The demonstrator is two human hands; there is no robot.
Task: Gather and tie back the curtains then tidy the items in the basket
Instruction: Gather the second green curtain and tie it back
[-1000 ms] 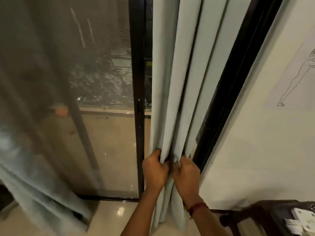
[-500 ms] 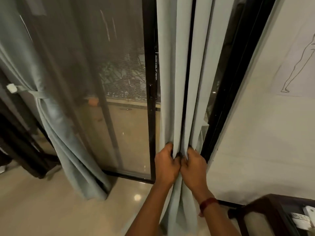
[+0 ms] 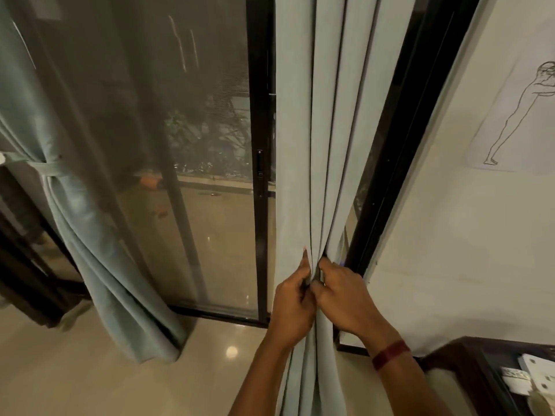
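Both your hands are on the right curtain (image 3: 327, 145), low on the panel beside the black door frame (image 3: 399, 139). Left hand (image 3: 292, 307) has fingers curled into the folds from the left with the forefinger pointing up along a pleat; right hand (image 3: 342, 298) is curled round the folds from the right, knuckles touching the left hand. So both are clamped on fabric, pleats squeezed into a narrow bundle between them. Change over the last second: the grip looks the same, but the bundle reads tighter now, with fewer loose folds spread at hand level, and the view has swung so the left curtain (image 3: 78, 235) is in shot. That one is already gathered and cinched with its tieback (image 3: 45, 169), hanging down to the floor (image 3: 90, 370). My read: left side done, right side gathered but not tied. No tieback for the right curtain visible anywhere in frame, can't tell where it is; it may be behind the folds or on the wall (image 3: 450, 235). You'll likely need one hand to hold the bundle while the other fetches the tie, so the pleats could fan back out if that single grip is slack. Basket not clearly visible: a dark stand (image 3: 468, 358) at bottom right carries some white items (image 3: 537, 370), can't tell if that's it. Basket step not started, as far as this shows.
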